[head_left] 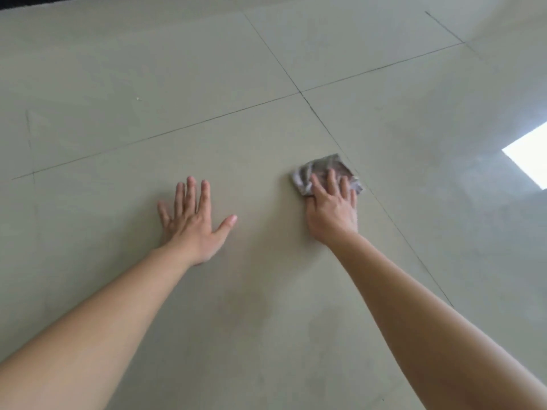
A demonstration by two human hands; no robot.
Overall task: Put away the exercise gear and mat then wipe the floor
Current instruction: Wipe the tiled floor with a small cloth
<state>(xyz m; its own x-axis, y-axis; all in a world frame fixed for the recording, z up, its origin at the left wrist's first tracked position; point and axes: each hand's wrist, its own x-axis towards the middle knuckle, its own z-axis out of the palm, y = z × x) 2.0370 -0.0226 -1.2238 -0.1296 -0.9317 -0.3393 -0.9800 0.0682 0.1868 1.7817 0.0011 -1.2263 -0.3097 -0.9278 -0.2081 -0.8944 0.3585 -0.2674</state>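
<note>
The left hand (pixel 194 220) lies flat on the floor (pixel 207 84), fingers spread and thumb out wide. Its grip is wide and holds nothing, and it looks to be a prop for the person's weight. To its right, well apart, the right hand (pixel 331 211) presses a crumpled grey cloth (pixel 322 165) onto the tile, fingers laid fairly straight over it. That grip is pressing rather than clutching, though I can't tell whether the thumb is tucked around the near edge. The cloth sits right beside a grout line (pixel 381 202), with its far corner touching it.

No mat or exercise gear shows from here, so I judge this to be the wiping step. To do it well, I'd keep the palm flat on the cloth so the whole wad meets the tile, sweep in overlapping passes, and refold the cloth when it bunches up. The bracing hand should be moved on before the reach gets too long.

The floor is made of big pale glossy tiles with thin dark joints crossing ahead of the hands. A dark strip (pixel 44 0) edges the far left corner. On the far right, a bright patch of light (pixel 529 155) glares off the tile.
</note>
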